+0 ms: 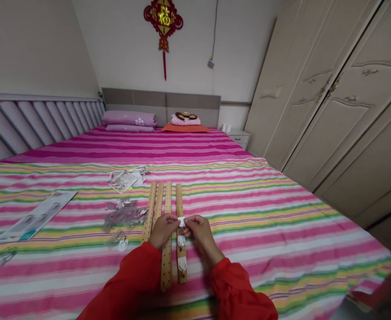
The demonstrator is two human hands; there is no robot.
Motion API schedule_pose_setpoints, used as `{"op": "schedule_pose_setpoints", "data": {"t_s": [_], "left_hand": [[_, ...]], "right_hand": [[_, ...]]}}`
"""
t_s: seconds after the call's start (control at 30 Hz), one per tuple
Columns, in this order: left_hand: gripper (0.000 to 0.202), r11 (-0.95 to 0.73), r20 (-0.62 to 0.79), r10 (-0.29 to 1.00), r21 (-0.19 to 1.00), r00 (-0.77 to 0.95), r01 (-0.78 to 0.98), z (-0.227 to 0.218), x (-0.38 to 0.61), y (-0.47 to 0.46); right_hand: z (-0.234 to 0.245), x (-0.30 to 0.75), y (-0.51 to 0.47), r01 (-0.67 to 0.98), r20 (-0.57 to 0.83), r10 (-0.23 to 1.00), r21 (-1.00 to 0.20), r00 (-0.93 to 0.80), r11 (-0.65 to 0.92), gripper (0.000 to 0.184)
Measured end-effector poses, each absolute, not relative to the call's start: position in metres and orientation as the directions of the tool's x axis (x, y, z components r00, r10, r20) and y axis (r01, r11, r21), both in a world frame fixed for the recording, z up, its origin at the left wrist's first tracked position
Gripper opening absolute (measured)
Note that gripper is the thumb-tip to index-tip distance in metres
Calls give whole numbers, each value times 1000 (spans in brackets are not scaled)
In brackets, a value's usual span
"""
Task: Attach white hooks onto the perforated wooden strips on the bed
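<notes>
Pinching a small white hook (181, 221) between them, the left hand (163, 231) and the right hand (198, 231) meet above the right end of a row of four wooden strips (158, 202). The strips are full of little holes and lie side by side on a striped bed quilt (282, 249). The fingers of both hands are closed on the hook, so it is held up just over the far right strip. It does not look set down yet.

That far right strip has two white hooks (181, 242) on it already, one above the other, near the person's red sleeves (238, 289). So two hooks look done and one is in the hands. The other three strips show no hooks on the parts I can see, though the hands hide a little of them.

More hooks lie to the left of the strips in a heap of clear plastic packs (124, 213). One loose white hook (122, 245) sits just below that heap. Torn clear wrappers (123, 181) lie farther up the bed, and a long paper card (35, 218) lies off to the left. Pillows (129, 118) rest at the far end of the bed.
</notes>
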State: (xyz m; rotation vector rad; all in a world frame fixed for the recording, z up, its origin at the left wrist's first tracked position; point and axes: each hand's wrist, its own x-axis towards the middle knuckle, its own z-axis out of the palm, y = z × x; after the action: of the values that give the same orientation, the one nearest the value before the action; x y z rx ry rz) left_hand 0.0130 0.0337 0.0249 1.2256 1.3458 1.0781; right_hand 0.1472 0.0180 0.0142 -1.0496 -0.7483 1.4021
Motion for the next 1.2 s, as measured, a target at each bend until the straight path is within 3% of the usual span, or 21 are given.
{"op": "schedule_pose_setpoints", "data": {"t_s": [0.17, 0.4, 0.87, 1.2], "left_hand": [[20, -17, 38, 998, 938, -53, 348, 6, 12, 39], [11, -25, 58, 997, 835, -44, 550, 3, 13, 33], [15, -42, 50, 999, 751, 7, 658, 16, 17, 25], [27, -136, 103, 990, 587, 92, 798, 15, 16, 22]], "right_hand": [[-2, 144, 28, -364, -207, 972, -919, 113, -153, 18], [-13, 142, 35, -321, -226, 965, -931, 135, -173, 18], [-23, 142, 34, -355, -187, 973, -926, 138, -128, 20], [-24, 141, 35, -333, -184, 973, -934, 143, -128, 22]]}}
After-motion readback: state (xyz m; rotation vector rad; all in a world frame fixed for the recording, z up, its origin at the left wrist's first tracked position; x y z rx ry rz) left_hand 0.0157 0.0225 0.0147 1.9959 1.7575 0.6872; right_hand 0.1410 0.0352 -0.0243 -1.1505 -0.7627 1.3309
